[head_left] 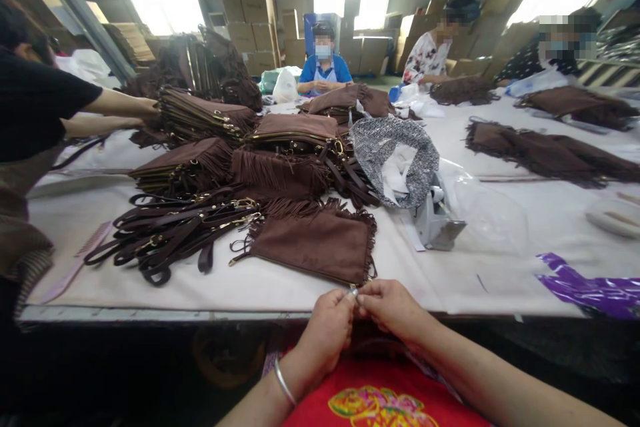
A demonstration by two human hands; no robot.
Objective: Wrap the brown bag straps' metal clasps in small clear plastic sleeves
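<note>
A brown fringed pouch (pixel 313 243) lies flat near the table's front edge, its near right corner pointing at my hands. My left hand (pixel 333 323) is closed, thumb and fingers pinched together just below that corner. My right hand (pixel 393 307) is pinched too, its fingertips meeting the left ones. Something small and shiny (pixel 353 290) shows between the fingertips; I cannot tell whether it is a fitting of the pouch or a ring. To the left of the pouch lies a heap of dark brown straps (pixel 170 230) with gold-coloured clasps.
Stacked brown pouches (pixel 295 130) fill the table's middle. A grey speckled round piece (pixel 395 160) sits by a tape dispenser (pixel 440 227). Purple plastic (pixel 590 287) lies at right. A person in black (pixel 37 87) reaches in from the left; several co-workers sit across.
</note>
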